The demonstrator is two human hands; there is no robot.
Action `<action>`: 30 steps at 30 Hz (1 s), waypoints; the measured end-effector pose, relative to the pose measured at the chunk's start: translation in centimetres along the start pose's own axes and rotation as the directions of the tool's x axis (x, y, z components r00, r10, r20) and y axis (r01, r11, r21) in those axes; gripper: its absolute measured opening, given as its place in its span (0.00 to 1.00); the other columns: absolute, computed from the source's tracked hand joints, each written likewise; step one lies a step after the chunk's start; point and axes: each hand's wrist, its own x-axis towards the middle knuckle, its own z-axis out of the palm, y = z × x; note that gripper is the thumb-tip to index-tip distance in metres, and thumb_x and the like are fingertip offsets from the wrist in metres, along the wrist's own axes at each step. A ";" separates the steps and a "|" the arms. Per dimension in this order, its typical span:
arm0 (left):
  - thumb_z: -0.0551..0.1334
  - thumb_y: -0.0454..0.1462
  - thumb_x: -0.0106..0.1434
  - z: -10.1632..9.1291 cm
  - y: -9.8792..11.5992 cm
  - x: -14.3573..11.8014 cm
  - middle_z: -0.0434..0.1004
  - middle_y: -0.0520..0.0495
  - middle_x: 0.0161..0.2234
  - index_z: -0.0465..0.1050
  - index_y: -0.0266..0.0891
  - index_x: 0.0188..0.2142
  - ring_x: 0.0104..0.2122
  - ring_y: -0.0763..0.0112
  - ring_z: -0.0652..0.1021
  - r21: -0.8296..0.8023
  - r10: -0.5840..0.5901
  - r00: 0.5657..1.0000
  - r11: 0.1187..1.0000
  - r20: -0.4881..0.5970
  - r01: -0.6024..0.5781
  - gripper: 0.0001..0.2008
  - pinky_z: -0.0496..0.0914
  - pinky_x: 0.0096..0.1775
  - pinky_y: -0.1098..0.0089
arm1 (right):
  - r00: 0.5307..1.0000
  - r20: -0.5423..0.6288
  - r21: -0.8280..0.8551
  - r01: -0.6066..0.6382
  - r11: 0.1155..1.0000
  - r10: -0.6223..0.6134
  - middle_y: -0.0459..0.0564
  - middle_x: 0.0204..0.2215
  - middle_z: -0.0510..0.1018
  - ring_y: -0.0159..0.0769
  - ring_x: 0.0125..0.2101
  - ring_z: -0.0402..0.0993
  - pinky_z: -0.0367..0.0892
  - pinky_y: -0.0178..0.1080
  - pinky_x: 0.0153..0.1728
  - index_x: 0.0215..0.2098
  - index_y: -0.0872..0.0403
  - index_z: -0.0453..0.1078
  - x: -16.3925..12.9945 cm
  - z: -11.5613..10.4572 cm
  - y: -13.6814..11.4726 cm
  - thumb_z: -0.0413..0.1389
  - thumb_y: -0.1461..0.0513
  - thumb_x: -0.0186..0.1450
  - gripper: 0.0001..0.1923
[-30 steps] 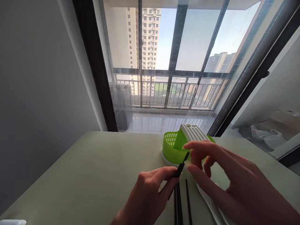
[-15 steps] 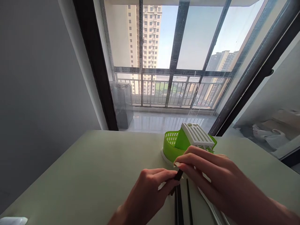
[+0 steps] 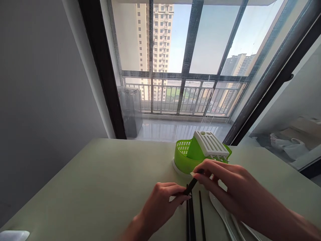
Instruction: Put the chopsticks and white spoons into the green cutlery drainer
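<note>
1. Dark stick [image 3: 192,184]: held above the bench [image 3: 100,184], right of centre, just near of the green rack; slants, far end to the right.
2. Left hand [image 3: 159,205]: grip pinches the stick's near, left end between thumb and fingers.
3. Right hand [image 3: 230,187]: grip pinches its far, right end, thumb and fingertips closed on it.
4. Something dark also shows under the left fingers; cannot tell whether it is part of the stick.
5. Black sticks [image 3: 192,222]: two, side by side on the bench, near side, below the hands.
6. Thin stick [image 3: 202,216]: just right of those, apart from them.
7. White utensils [image 3: 222,214]: right of the thin stick, partly hidden by the right hand.
8. Green rack [image 3: 185,165]: far side of the bench, slotted white top [image 3: 210,144], white base.
9. White object [image 3: 15,235]: near left corner, cut off.
10. Beyond the bench: glass, balcony railing [image 3: 173,95], tall building [image 3: 163,40].
</note>
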 end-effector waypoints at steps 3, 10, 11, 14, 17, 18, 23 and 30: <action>0.68 0.35 0.66 1.2 -1.8 -0.4 0.88 0.52 0.36 0.86 0.43 0.40 0.36 0.67 0.84 -0.028 -0.065 0.997 0.997 0.041 0.066 0.06 0.73 0.42 0.72 | 0.999 -0.029 -0.008 -0.016 1.000 0.016 0.43 0.31 0.80 0.30 0.26 0.75 0.67 0.34 0.27 0.40 0.49 0.71 -0.2 0.0 0.5 0.52 0.57 0.77 0.09; 0.68 0.43 0.64 1.7 -3.5 -0.8 0.86 0.50 0.34 0.81 0.40 0.46 0.34 0.65 0.84 -0.226 -0.258 0.966 0.939 0.030 0.258 0.13 0.75 0.38 0.71 | 0.962 -0.266 -0.105 -0.099 0.990 0.068 0.43 0.24 0.78 0.34 0.21 0.73 0.68 0.36 0.24 0.35 0.46 0.72 -0.1 -4.4 1.6 0.52 0.51 0.76 0.14; 0.65 0.46 0.67 1.7 -3.7 -0.7 0.86 0.48 0.34 0.79 0.39 0.49 0.34 0.65 0.83 -0.269 -0.263 0.965 0.929 0.006 0.255 0.16 0.75 0.38 0.70 | 0.945 -0.314 -0.125 -0.134 0.983 0.089 0.44 0.23 0.78 0.34 0.21 0.73 0.68 0.36 0.23 0.34 0.46 0.72 0.3 -5.5 1.7 0.52 0.50 0.75 0.15; 0.54 0.56 0.72 1.7 -4.3 -0.5 0.83 0.43 0.41 0.74 0.37 0.48 0.34 0.67 0.82 -0.356 -0.261 0.963 0.909 -0.072 0.219 0.25 0.77 0.35 0.69 | 0.879 -0.460 -0.148 -0.214 0.965 0.125 0.45 0.23 0.79 0.35 0.23 0.76 0.68 0.34 0.24 0.34 0.45 0.72 1.8 -8.3 2.3 0.52 0.47 0.75 0.17; 0.49 0.59 0.73 2.1 -4.8 -0.3 0.79 0.42 0.45 0.73 0.36 0.44 0.33 0.70 0.81 -0.385 -0.270 0.957 0.899 -0.107 0.210 0.29 0.76 0.30 0.72 | 0.861 -0.492 -0.201 -0.255 0.946 0.128 0.46 0.26 0.81 0.34 0.24 0.78 0.68 0.33 0.26 0.37 0.46 0.72 3.9 -9.4 3.6 0.52 0.47 0.75 0.16; 0.49 0.59 0.73 2.2 -5.0 -0.2 0.79 0.43 0.44 0.73 0.36 0.43 0.32 0.71 0.80 -0.387 -0.270 0.957 0.898 -0.108 0.210 0.29 0.75 0.29 0.72 | 0.867 -0.484 -0.228 -0.253 0.940 0.116 0.47 0.27 0.82 0.34 0.25 0.78 0.68 0.33 0.27 0.38 0.47 0.72 4.6 -9.3 4.3 0.51 0.47 0.75 0.16; 0.50 0.58 0.73 2.4 -5.2 -0.3 0.77 0.46 0.38 0.74 0.35 0.41 0.27 0.73 0.78 -0.394 -0.286 0.953 0.891 -0.103 0.225 0.29 0.72 0.26 0.73 | 0.951 -0.291 -0.280 -0.189 0.941 0.104 0.49 0.28 0.83 0.37 0.26 0.81 0.69 0.36 0.30 0.36 0.51 0.73 8.3 -6.5 8.4 0.50 0.49 0.75 0.18; 0.52 0.58 0.72 2.5 -4.9 -0.3 0.77 0.48 0.32 0.73 0.36 0.37 0.24 0.74 0.76 -0.360 -0.304 0.950 0.896 -0.070 0.261 0.28 0.69 0.26 0.74 | 0.980 -0.050 -0.259 -0.199 0.945 0.193 0.50 0.31 0.85 0.37 0.29 0.80 0.67 0.38 0.34 0.36 0.53 0.74 11.0 -3.0 11.7 0.50 0.52 0.74 0.17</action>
